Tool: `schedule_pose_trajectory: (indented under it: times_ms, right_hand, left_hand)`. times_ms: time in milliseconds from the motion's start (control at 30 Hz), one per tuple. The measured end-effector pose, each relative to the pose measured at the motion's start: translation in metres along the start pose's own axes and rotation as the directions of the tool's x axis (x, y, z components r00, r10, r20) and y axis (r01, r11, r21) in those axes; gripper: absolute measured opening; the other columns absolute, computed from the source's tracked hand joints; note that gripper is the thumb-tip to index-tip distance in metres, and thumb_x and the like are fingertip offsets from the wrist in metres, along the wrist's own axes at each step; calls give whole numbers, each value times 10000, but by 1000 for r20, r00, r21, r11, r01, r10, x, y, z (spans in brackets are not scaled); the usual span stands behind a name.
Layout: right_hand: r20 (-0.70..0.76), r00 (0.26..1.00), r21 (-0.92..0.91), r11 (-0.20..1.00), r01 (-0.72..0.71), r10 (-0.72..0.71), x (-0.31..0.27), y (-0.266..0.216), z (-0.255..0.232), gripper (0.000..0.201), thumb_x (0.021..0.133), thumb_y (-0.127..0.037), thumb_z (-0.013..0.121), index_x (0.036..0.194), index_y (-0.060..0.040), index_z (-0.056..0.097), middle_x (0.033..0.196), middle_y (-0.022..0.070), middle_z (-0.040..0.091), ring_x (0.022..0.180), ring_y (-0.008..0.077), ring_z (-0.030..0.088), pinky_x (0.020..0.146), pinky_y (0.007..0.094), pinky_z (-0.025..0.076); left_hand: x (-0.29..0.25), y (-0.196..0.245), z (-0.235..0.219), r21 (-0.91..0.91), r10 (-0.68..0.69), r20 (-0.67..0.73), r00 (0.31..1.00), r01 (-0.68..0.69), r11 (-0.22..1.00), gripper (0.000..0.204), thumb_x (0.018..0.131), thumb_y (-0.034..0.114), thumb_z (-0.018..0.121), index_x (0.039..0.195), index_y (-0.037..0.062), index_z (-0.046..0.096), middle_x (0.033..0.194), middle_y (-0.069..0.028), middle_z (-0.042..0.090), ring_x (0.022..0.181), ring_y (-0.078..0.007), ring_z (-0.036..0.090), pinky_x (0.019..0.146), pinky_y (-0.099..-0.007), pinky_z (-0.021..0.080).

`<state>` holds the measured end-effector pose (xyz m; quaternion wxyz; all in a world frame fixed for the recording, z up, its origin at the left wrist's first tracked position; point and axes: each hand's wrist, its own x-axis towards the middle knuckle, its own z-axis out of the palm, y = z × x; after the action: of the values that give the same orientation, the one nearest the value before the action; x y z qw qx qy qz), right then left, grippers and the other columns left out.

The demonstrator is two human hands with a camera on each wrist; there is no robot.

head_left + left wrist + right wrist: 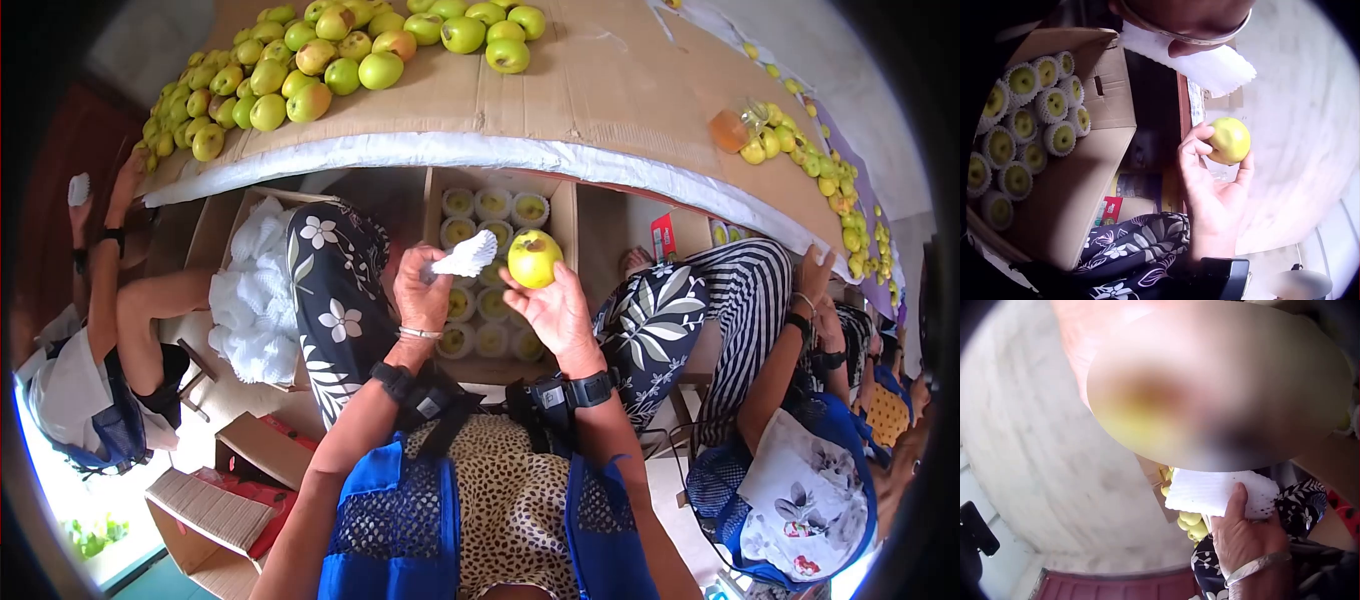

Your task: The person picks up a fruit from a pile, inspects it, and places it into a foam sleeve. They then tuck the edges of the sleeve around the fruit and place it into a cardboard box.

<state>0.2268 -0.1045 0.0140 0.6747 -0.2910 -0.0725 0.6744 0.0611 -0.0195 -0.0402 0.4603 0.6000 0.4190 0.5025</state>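
My left hand [420, 295] pinches a white foam fruit net [468, 256], flattened and pointing right. Just beside it, my right hand [560, 318] holds a yellow-green apple [534, 260] in its fingertips, with a dark spot on its upper side. The left wrist view shows the same apple [1230, 140] bare, apart from the net [1210, 65]. Below both hands stands a cardboard box [1079, 194] with rows of netted apples [1022, 125]. In the right wrist view, a blur covers most of the right hand and the apple.
A cardboard-covered table [610, 100] ahead bears a large heap of loose apples [310, 55]. A pile of white foam nets [255, 300] lies left of my knee. An opened carton [200, 510] stands at lower left. Other people sit close on both sides.
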Motion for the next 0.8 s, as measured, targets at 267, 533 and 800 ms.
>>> schedule_pose_trajectory:
  times_ms: [267,533,800]
  right_hand:
    - [14,994,111,988,-109,108,4,14,1,532,787,-404,565,1199,-96,427,1188,101,473,1089,280,452,910,462,371]
    - [-43,995,-73,994,85,-88,2,10,8,420,801,-231,586,1165,-87,435,1129,75,505,1045,203,487,870,400,408]
    - [-37,980,-346,922,173,-198,10,16,4,456,764,-68,628,1164,-28,412,1083,50,517,1004,141,504,840,289,436]
  left_hand:
    - [0,18,5,289,249,65,966,-257,922,298,555,-85,586,801,77,537,815,-73,561,959,-308,530,820,-362,417]
    - [-5,15,7,179,-33,155,987,5,984,320,656,-89,537,938,63,536,928,-48,578,958,-209,540,878,-298,395]
    - [-7,27,11,-402,-245,505,827,477,782,333,791,23,565,1107,55,464,992,-32,557,896,-103,517,793,-236,417]
